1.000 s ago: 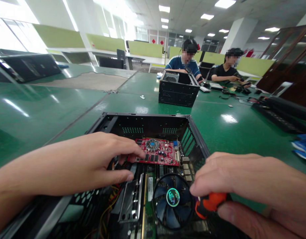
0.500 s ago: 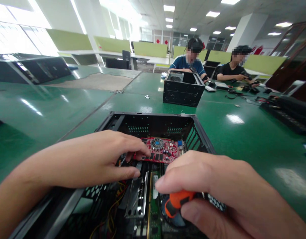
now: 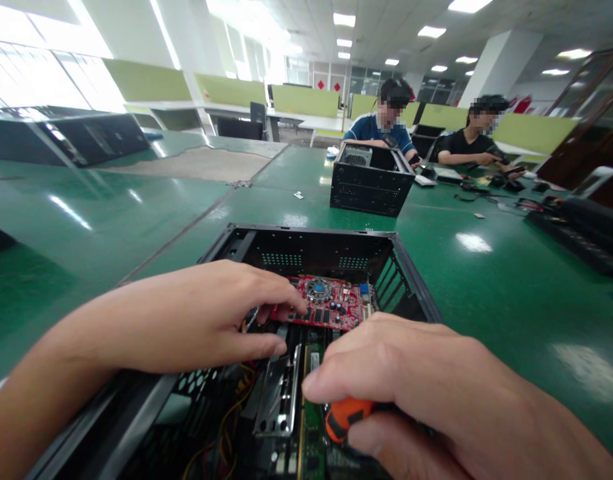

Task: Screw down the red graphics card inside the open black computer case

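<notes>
In front of me an open black computer case [image 3: 331, 241] lies on the green table. Inside it, toward the far side, is a red graphics card [image 3: 344, 301] with a round fan. My left hand [image 3: 226, 317] reaches over the case, fingertips at the card's left edge and thumb apart from the fingers. My right hand [image 3: 416, 390] grips the orange and black handle of a screwdriver [image 3: 342, 421]; its shaft is hidden. Close to this handle is a green memory module [image 3: 314, 363], with a shiny metal bracket [image 3: 276, 407] left of it.
Yellow and black cables [image 3: 226, 433] run inside the case. Another black case [image 3: 369, 187] stands farther back, and a larger dark case [image 3: 99, 137] lies at the left. Two people sit across the table, near loose parts. A dark device [image 3: 581, 230] lies at the right.
My right hand has shifted a little to the left and down with the screwdriver. My left hand keeps its place at the graphics card. The whole view has moved slightly.
</notes>
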Demonstrator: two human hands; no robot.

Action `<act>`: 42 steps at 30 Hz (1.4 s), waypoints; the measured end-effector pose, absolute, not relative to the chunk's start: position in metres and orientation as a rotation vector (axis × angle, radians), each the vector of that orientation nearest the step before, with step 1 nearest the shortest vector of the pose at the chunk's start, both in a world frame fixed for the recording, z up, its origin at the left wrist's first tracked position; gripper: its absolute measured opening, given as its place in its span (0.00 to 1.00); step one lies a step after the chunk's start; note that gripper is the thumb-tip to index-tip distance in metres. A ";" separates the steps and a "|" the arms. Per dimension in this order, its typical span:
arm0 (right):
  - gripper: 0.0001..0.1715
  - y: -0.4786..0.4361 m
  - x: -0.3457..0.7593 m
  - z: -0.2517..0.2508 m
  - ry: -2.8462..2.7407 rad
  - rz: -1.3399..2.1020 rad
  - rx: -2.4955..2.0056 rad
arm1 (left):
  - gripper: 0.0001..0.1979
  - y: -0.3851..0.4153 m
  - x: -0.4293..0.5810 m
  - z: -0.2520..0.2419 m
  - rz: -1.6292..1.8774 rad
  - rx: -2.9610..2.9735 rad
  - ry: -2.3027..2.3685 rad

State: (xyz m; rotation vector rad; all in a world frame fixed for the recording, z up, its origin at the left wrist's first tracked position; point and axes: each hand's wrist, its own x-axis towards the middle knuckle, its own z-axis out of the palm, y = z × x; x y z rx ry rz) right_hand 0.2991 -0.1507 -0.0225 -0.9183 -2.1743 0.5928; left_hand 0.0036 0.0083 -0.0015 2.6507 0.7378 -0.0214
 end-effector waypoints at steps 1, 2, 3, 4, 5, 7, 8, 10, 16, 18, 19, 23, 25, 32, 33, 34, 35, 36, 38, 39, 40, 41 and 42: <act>0.11 -0.149 0.299 -0.023 -2.166 0.589 -0.915 | 0.14 0.008 0.004 -0.002 -0.021 2.652 0.743; 0.09 -0.147 0.298 -0.023 -2.157 0.585 -0.899 | 0.14 0.008 0.004 -0.002 -0.024 2.653 0.741; 0.09 -0.146 0.298 -0.024 -2.145 0.580 -0.879 | 0.14 0.008 0.003 -0.002 -0.026 2.654 0.741; 0.12 -0.145 0.298 -0.024 -2.134 0.578 -0.853 | 0.13 0.007 0.003 -0.002 -0.022 2.654 0.742; 0.15 -0.145 0.297 -0.025 -2.127 0.581 -0.822 | 0.13 0.006 0.002 -0.002 -0.016 2.654 0.742; 0.16 -0.146 0.297 -0.026 -2.123 0.625 -0.776 | 0.13 0.006 0.002 -0.002 0.002 2.656 0.731; 0.15 -0.147 0.297 -0.026 -2.117 0.650 -0.797 | 0.14 0.006 0.002 -0.002 0.002 2.658 0.725; 0.18 -0.150 0.298 -0.028 -2.115 0.663 -0.850 | 0.14 0.006 0.004 -0.002 -0.016 2.663 0.718; 0.18 -0.151 0.300 -0.031 -2.160 0.535 -0.855 | 0.13 0.005 0.006 0.000 -0.051 2.700 0.729; 0.16 -0.150 0.299 -0.028 -2.136 0.507 -0.902 | 0.12 0.003 0.005 0.001 -0.045 2.706 0.746; 0.17 -0.148 0.298 -0.026 -2.111 0.478 -0.963 | 0.12 0.003 0.005 0.002 -0.041 2.697 0.749; 0.22 -0.143 0.294 -0.022 -2.009 0.226 -1.116 | 0.13 0.002 0.005 0.002 -0.037 2.616 0.723; 0.22 -0.142 0.292 -0.022 -2.023 0.178 -1.110 | 0.13 0.002 0.005 0.002 -0.030 2.604 0.717; 0.21 -0.140 0.293 -0.022 -2.046 0.112 -1.146 | 0.14 0.006 0.002 0.000 -0.037 2.586 0.725; 0.21 -0.139 0.293 -0.022 -2.053 0.118 -1.153 | 0.14 0.006 0.002 -0.001 -0.038 2.585 0.724; 0.21 -0.139 0.293 -0.022 -2.058 0.122 -1.157 | 0.14 0.007 0.001 -0.001 -0.038 2.587 0.722; 0.22 -0.139 0.293 -0.022 -2.064 0.127 -1.161 | 0.15 0.007 0.001 -0.002 -0.034 2.591 0.719; 0.22 -0.139 0.292 -0.022 -2.066 0.132 -1.168 | 0.14 0.007 0.001 -0.003 -0.029 2.596 0.712; 0.22 -0.139 0.292 -0.022 -2.066 0.137 -1.174 | 0.14 0.007 0.000 -0.004 -0.014 2.607 0.702; 0.22 -0.139 0.292 -0.023 -2.071 0.135 -1.176 | 0.14 0.007 0.000 -0.004 -0.009 2.612 0.704; 0.22 -0.139 0.292 -0.023 -2.074 0.126 -1.176 | 0.14 0.007 -0.001 -0.004 -0.003 2.618 0.704; 0.22 -0.140 0.291 -0.023 -2.073 0.114 -1.172 | 0.14 0.007 -0.001 -0.004 -0.003 2.621 0.707; 0.22 -0.140 0.291 -0.023 -2.063 0.100 -1.175 | 0.14 0.007 -0.001 -0.004 -0.008 2.622 0.709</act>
